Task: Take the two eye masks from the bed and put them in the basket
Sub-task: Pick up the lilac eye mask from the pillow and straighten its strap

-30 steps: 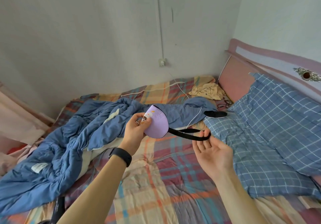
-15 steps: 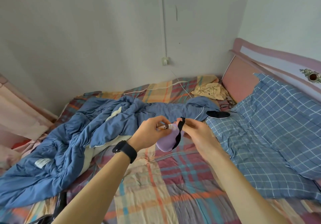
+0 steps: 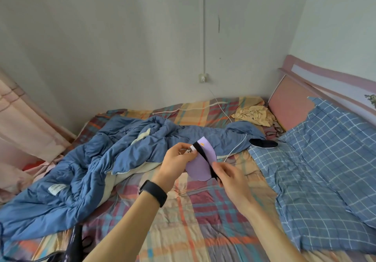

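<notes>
A person stands over a plaid-sheeted bed, left hand pinched shut on the lilac eye mask, right hand closed on its black strap. The second, dark eye mask lies flat beyond and to the right, long axis across the bed, nearer the right hand. No basket is visible.

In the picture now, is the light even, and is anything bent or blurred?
Head view: soft, even daylight, no glare, faint shadows. The wide lens bends the pink wooden headboard and the edges. The lilac fabric eye mask between left hand and right hand is sharp; the black eye mask is small but clear.
</notes>
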Action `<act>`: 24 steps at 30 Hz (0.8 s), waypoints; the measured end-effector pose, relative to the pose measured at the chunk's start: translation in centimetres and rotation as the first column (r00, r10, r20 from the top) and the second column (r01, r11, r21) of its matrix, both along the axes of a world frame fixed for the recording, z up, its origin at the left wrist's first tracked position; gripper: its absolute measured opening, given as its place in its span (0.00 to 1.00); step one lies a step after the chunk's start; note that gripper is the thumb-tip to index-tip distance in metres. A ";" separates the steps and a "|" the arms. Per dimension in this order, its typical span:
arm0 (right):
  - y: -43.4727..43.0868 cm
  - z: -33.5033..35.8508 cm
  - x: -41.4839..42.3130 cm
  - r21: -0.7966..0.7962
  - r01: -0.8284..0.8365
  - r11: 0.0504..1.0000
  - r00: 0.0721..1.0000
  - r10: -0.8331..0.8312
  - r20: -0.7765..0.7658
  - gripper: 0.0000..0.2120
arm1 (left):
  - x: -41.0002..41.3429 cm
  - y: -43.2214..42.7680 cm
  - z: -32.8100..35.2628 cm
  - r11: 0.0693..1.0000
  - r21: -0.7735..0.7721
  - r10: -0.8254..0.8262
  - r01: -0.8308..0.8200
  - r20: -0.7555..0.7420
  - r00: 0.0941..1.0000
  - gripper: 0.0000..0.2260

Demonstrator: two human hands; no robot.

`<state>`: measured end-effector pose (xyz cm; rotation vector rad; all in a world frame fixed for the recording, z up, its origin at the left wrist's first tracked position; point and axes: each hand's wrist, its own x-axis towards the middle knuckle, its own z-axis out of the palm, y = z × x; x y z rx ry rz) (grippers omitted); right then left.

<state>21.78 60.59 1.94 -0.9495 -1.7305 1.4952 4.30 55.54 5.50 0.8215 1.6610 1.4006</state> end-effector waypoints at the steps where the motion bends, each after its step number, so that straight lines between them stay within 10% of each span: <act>1: -0.3 -0.4 0.0 0.010 0.033 0.999 0.999 -0.033 0.002 0.24 | -0.5 -0.2 -0.1 0.998 0.009 0.058 -0.059 0.065 0.996 0.06; 9: -1.2 -1.3 -1.0 -0.063 0.170 0.983 0.985 -0.172 -0.029 0.12 | -5.4 -3.0 0.3 0.978 0.075 0.196 -0.196 0.013 0.981 0.04; 24: -8.0 -2.1 -9.9 -0.081 -0.078 0.994 0.997 0.080 0.021 0.10 | -5.9 -11.2 -2.3 0.911 0.037 0.393 -0.412 0.231 0.890 0.06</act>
